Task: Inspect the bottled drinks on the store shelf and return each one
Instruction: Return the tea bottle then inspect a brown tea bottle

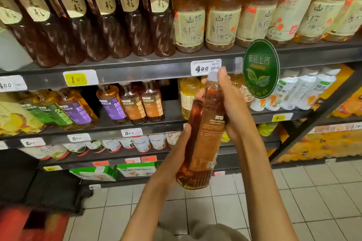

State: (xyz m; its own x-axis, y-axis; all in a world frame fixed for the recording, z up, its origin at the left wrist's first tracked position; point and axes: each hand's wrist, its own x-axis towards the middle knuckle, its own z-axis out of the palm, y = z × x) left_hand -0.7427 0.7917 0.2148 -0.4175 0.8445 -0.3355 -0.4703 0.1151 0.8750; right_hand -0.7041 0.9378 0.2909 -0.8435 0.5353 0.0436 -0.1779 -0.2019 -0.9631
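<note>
Amber bottle [203, 133], frame centre, gripped by left hand [176, 154] and right hand [229, 103]; slackened fingers could drop it.

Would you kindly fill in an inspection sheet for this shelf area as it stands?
Surface: grey top shelf with price tags.
Job's things: amber bottle held off the shelf, tilted, back label toward the camera.
Clutter: green oval sign hanging from the shelf edge.
Grippers: left hand grips the bottle's lower body; right hand grips its upper part.
Cables: nothing seen.
Surroundings: white tiled floor.
</note>
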